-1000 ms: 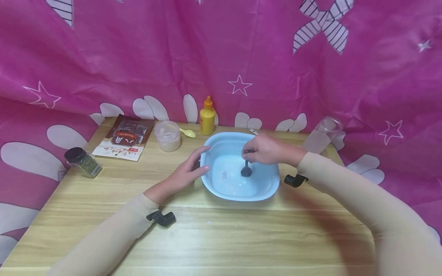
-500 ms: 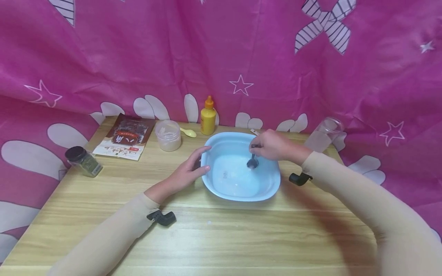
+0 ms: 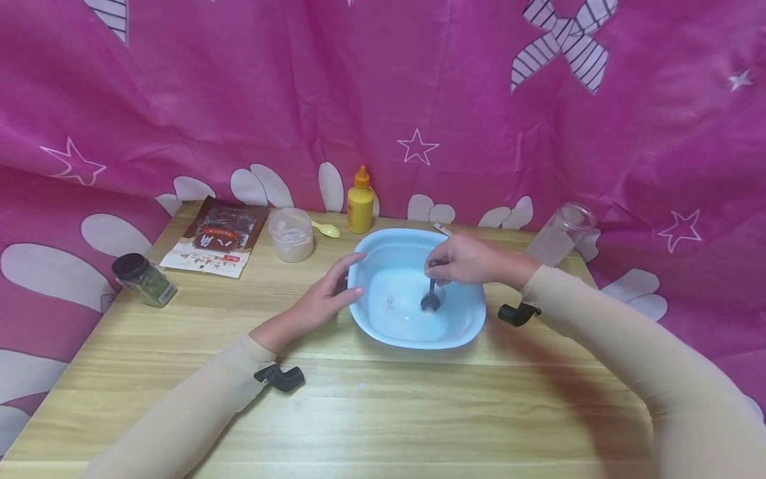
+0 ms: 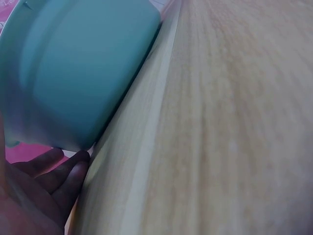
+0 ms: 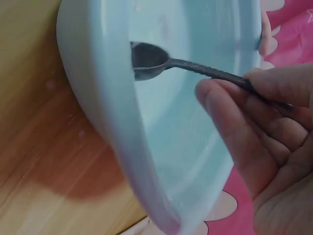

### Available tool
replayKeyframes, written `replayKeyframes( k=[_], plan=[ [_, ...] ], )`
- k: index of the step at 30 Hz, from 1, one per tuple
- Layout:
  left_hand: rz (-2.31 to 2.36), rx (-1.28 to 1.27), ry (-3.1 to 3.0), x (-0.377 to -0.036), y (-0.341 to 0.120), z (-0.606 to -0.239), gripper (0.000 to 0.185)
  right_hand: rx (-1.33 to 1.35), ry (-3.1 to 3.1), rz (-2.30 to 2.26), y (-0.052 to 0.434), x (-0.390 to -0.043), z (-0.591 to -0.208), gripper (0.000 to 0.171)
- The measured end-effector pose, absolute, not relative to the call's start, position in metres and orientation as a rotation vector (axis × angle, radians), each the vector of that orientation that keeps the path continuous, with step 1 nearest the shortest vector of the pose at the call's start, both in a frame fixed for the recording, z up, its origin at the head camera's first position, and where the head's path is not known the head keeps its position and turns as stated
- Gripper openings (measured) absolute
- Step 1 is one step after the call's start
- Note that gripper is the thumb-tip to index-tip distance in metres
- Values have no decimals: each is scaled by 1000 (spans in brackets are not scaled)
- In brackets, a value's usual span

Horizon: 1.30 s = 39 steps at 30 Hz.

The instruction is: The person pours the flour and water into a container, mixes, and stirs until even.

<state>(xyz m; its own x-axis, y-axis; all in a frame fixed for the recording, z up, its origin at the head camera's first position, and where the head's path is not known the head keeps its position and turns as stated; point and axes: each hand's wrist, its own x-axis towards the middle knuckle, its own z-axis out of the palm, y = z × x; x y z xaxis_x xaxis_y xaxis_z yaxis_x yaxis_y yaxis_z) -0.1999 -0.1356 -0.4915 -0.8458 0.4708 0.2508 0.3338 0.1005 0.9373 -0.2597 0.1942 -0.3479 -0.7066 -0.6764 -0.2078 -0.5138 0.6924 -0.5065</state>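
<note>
A light blue plastic basin [image 3: 383,332] stands on the wooden table with clear liquid in its bottom. My left hand [image 3: 320,299] rests against its left side, thumb and forefinger at the rim. In the left wrist view, the other fingers [image 4: 58,178] lie loosely extended by the basin's outer wall [image 4: 83,73]. Over the basin's right part, my right hand [image 3: 463,259] pinches the thin handle of a small black spoon [image 5: 210,71] between thumb and fingers. The spoon's bowl [image 3: 429,303] points down at the liquid inside the basin.
Behind the basin stands a yellow squeeze bottle [image 3: 360,207]. To its left are a yellow spoon [image 3: 326,230], a clear tub [image 3: 290,236], a brown-and-white packet [image 3: 215,237] and a black-capped jar [image 3: 145,281]. A clear container [image 3: 559,234] leans at the back right, before the pink curtain [image 3: 371,86].
My right hand has swung the black spoon back and right, then forward and left again inside the basin. The left hand stays at the basin's side.
</note>
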Motion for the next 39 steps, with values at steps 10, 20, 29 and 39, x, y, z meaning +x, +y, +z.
replayKeyframes(
  k=[10,20,29,39],
  plan=[
    [1857,812,2240,-201,-135,-492,70,-804,2707,-641,197,-271,-354,12],
    [1862,807,2235,-199,-134,-489,70,-809,2565,-688,195,-270,-352,12],
    [1869,813,2223,-199,-135,-490,70,-762,2796,-615,193,-277,-356,15],
    [1864,814,2223,-200,-136,-491,70,-923,2591,-605,176,-258,-352,11]
  ],
)
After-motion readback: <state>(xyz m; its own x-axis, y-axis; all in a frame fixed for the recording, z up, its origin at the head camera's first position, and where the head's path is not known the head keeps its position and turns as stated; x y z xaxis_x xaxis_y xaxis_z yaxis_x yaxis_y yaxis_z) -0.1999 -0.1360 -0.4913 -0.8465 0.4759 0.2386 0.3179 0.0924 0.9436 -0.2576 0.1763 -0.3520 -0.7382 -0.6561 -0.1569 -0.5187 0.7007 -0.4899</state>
